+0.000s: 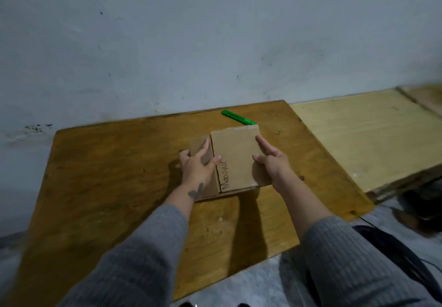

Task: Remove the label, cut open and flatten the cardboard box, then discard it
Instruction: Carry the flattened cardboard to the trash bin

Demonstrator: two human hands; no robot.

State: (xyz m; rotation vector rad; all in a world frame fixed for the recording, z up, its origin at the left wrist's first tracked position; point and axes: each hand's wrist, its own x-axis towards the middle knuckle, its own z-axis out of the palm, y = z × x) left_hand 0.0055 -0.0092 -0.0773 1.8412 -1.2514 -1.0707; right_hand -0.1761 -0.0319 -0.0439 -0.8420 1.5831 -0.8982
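Two hands are on the flattened cardboard box (pixel 233 160), which lies in the middle of the brown wooden table (pixel 114 177). Your left hand (pixel 197 163) lies flat on the box's left panel, fingers straight and spread, thumb reaching toward the fold beside the handwritten word that runs along the larger panel. Your right hand (pixel 271 160) presses on the right edge of that larger panel, fingers extended forward and the thumb laid across the cardboard; neither hand curls round anything. The far edge of the box looks rough and torn. Just beyond it, close to the wall (pixel 215 43), a green utility knife (pixel 238 117) lies on the table, apart from your fingers. A paler wooden board (pixel 363 139) adjoins the table on the right.
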